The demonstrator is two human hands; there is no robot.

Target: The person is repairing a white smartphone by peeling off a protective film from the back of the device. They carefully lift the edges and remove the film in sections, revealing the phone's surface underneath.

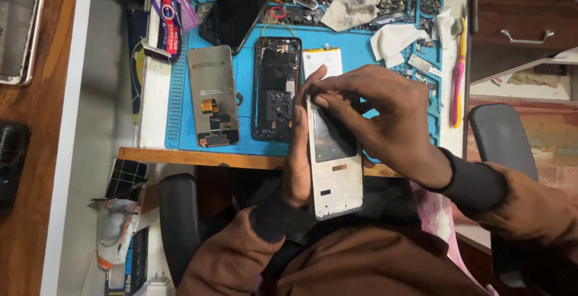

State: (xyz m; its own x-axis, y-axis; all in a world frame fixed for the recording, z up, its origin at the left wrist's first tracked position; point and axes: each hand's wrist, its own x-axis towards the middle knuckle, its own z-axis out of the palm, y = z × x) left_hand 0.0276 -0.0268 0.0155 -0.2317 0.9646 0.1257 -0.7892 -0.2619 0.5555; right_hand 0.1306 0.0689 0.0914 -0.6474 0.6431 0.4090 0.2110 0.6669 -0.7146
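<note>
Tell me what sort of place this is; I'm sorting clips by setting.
Likely a phone repair bench: a blue work mat, an opened phone body, a loose screen, and hands working a phone frame.

Phone frame (335, 169) before repair mat (361, 49)

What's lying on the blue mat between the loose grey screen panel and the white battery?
In the head view, an opened black phone body lies between the grey screen panel and the white battery.
</note>
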